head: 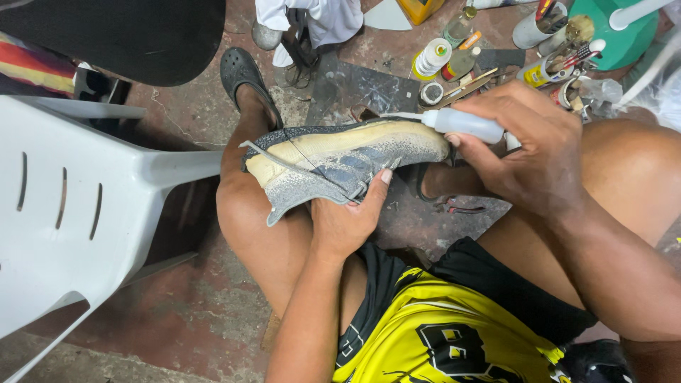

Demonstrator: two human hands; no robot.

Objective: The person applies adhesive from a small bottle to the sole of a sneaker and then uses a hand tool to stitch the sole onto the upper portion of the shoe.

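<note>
A worn grey knit shoe with a pale, partly detached sole lies sideways across my left thigh. My left hand grips it from below, thumb pressed against the upper. My right hand holds a small white squeeze bottle. Its thin nozzle points left and touches the shoe's upper edge near the heel.
A white plastic chair stands at the left. A black sandal is on my left foot. Thread spools, jars, brushes and tins crowd the red concrete floor at the top right. Small pliers lie between my legs.
</note>
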